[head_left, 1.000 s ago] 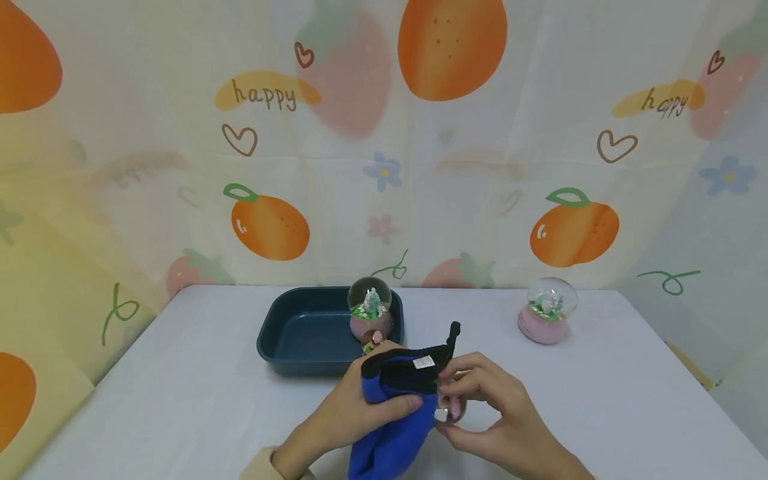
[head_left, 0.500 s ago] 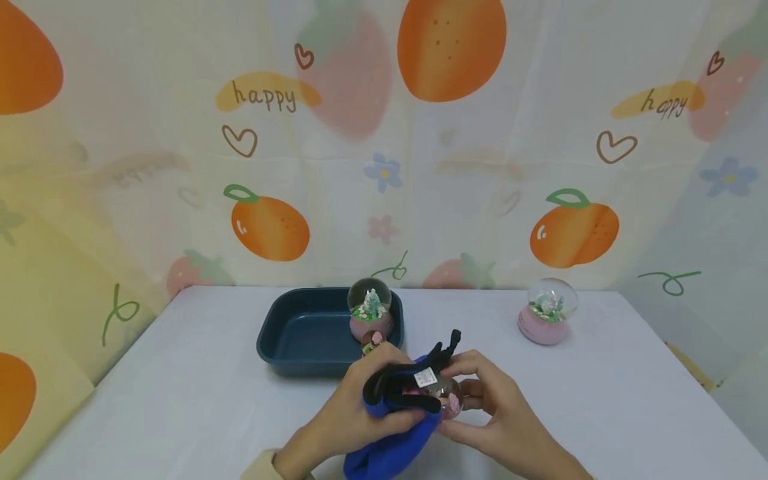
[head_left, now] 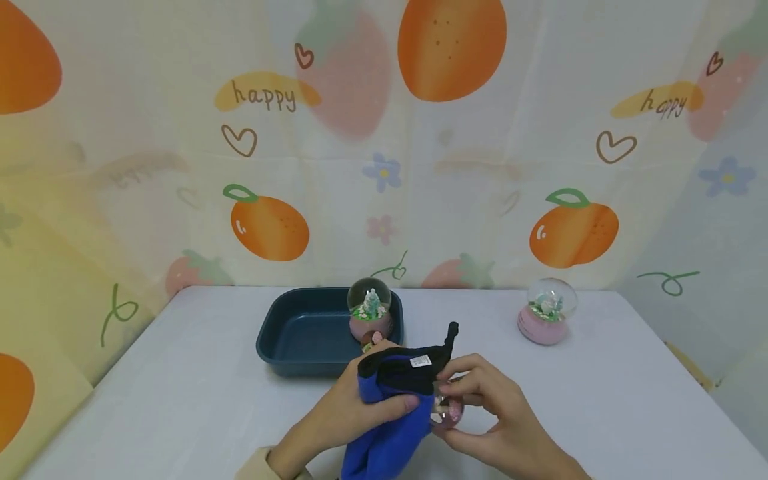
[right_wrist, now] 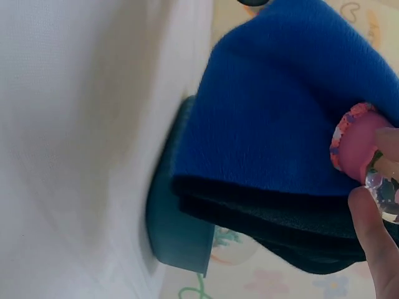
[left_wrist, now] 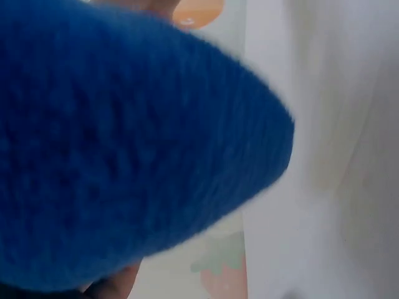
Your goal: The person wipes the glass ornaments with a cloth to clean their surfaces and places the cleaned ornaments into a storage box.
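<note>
My left hand (head_left: 360, 413) grips a blue fleece pouch (head_left: 390, 437) with a black rim, its thumb across the front. The pouch's mouth gapes upward, showing a white tag inside and a black cord end at the right corner. My right hand (head_left: 498, 413) pinches a small snow globe (head_left: 449, 408) against the pouch's right side. In the right wrist view the globe's pink base (right_wrist: 358, 143) lies against the blue cloth, outside the mouth, with a finger and thumb around the glass. Blue cloth (left_wrist: 143, 137) fills much of the left wrist view, hiding most of the left hand.
A dark blue tray (head_left: 300, 367) stands behind my left hand on the white table (head_left: 150, 400). In its right end are a pink-based snow globe (head_left: 370, 310) and a small figure (head_left: 372, 340). Another snow globe (head_left: 546, 313) stands at the back right. A fruit-print curtain backs the table.
Half a second ago the pouch's mouth was folded lower and more of the held globe showed at its rim. The mouth now stands up again, with the globe slightly lower at its side.
</note>
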Demonstrator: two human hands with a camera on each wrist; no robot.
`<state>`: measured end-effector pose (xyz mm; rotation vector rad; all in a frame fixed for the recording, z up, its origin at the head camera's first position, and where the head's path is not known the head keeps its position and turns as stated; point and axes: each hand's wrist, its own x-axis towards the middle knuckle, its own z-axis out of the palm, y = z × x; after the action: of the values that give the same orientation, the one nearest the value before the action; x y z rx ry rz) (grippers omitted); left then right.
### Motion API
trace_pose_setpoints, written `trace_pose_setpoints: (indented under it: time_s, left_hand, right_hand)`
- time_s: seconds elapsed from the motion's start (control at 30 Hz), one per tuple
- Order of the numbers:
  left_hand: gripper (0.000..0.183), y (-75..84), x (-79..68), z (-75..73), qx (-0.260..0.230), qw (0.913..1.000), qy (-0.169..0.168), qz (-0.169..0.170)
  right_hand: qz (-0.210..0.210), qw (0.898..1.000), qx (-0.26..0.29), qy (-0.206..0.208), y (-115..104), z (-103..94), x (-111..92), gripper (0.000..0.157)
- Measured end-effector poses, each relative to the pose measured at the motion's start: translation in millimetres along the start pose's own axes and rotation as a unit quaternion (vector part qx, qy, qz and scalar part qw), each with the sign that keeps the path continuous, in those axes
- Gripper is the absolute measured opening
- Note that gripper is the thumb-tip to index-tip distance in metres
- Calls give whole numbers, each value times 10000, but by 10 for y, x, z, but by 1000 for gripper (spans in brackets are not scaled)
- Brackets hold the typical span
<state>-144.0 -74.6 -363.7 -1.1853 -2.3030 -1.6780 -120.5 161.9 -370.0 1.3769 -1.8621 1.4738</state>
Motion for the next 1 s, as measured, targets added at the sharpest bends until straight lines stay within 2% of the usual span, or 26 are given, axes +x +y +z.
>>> trace_pose_setpoints:
  time_s: [0.1, 0.17, 0.23, 0.3, 0.43, 0.6, 0.7, 0.8, 0.87, 0.93, 1.0]
  left_hand:
    - [45, 10, -8, -13, -244, 9983, -310, -431]
    - [50, 13, -11, -15, -309, 9974, -414, -507]
    - [51, 14, -8, -12, -288, 9979, -419, -408]
    - [46, 6, -2, -5, -209, 9990, -366, -159]
    - [25, 5, 7, 8, -48, 9998, -117, 158]
    - [14, 33, -2, 17, 106, 9998, 179, 15]
    - [20, 39, -7, 12, 47, 9995, 153, -273]
    - [30, 32, -9, -5, -201, 9977, -146, -634]
    - [37, 23, -10, -11, -332, 9958, -336, -780]
    - [40, 11, -12, -5, -389, 9955, -423, -752]
    - [39, 0, -10, 8, -348, 9976, -356, -481]
  right_hand:
    - [-70, 10000, 17, 30, 2, 3, -2, 41]
    - [-20, 10000, 5, 42, -3, 1, -2, 42]
    - [69, 10000, -11, 53, -7, -1, -4, 45]
    - [99, 9999, 1, 50, -4, -1, -7, 47]
    - [19, 9999, 115, 1, 11, 3, -13, 46]
    - [-81, 9998, 184, -76, 20, 10, -19, 40]
    - [-127, 9998, 121, -53, 23, 12, -22, 36]
    - [-156, 9999, 70, -11, 27, 10, -24, 33]
    - [-110, 9999, 2, 0, 17, 5, -20, 37]
    - [18, 10000, -27, -17, 6, -2, -11, 44]
    - [291, 9995, -89, -65, -14, -10, 2, 54]
